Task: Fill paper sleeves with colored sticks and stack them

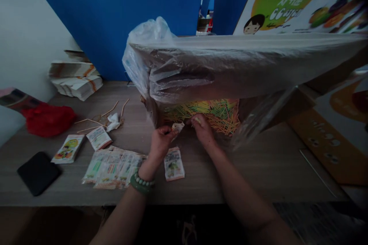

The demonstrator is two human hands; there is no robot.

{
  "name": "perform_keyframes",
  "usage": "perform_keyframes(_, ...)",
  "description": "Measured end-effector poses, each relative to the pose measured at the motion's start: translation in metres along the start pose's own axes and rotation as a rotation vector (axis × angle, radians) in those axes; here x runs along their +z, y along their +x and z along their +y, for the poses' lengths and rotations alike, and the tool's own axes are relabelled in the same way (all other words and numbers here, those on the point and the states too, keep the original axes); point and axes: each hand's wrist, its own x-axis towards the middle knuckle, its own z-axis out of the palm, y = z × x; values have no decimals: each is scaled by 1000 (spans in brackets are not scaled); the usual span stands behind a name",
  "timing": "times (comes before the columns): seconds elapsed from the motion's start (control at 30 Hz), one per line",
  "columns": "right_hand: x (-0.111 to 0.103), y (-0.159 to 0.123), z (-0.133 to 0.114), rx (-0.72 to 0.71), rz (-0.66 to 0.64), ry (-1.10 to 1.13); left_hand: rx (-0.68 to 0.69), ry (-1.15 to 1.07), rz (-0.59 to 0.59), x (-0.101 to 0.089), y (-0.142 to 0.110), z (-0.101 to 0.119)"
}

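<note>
My left hand (161,141), with a beaded bracelet and a green bangle at the wrist, pinches a small printed packet (178,126). Just right of it, my right hand (204,134) is closed at the front of a box lined with clear plastic (198,67). A pale yellowish bit shows at its fingers, too small to name. Behind both hands, many thin yellow, green and orange sticks (222,115) lie loose in the box opening. One flat packet (174,164) rests on the table below my hands. Several filled packets (115,168) overlap to the left.
At the left are a black flat object (38,173), a printed pack (68,148), a red plastic bag (47,118), rubber bands with crumpled tissue (114,121), and stacked flat packets (76,80). Printed cartons (330,134) stand right. A blue panel (115,15) rises behind.
</note>
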Motion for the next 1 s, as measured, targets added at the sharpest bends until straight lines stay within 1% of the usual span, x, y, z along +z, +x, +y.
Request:
perform_keyframes(0.07,-2,0,-20,-8,42,173,61,49,-15,-5,-5,4)
perform_keyframes(0.1,-3,0,-32,-13,39,259,84,57,-42,-6,-7,6)
perform_keyframes(0.17,-3,0,-56,-24,4,390,83,38,-120,-8,-10,10)
perform_keyframes(0.27,2,0,-81,-57,-48,443,22,-55,-227,-8,-12,16)
perform_keyframes(0.33,7,0,-88,-75,-80,447,-3,-113,-274,-7,-14,22)
perform_keyframes(0.43,10,-2,-88,-77,-147,488,-20,-159,-305,-7,-15,29)
perform_keyframes(0.53,8,-3,-84,-25,-187,486,-25,-176,-293,-8,-15,31)
perform_keyframes(0.6,6,-3,-82,-3,-157,459,-28,-193,-294,-7,-14,28)
perform_keyframes(0.73,5,-2,-82,-14,-47,417,-8,-230,-315,0,-12,25)
perform_keyframes(0.83,7,-2,-81,2,-48,387,-24,-240,-328,4,-11,26)
perform_keyframes(0.9,8,-3,-78,7,-52,405,-47,-253,-331,5,-10,26)
perform_keyframes(1.0,9,-6,-73,0,-25,435,-77,-305,-326,6,-11,22)
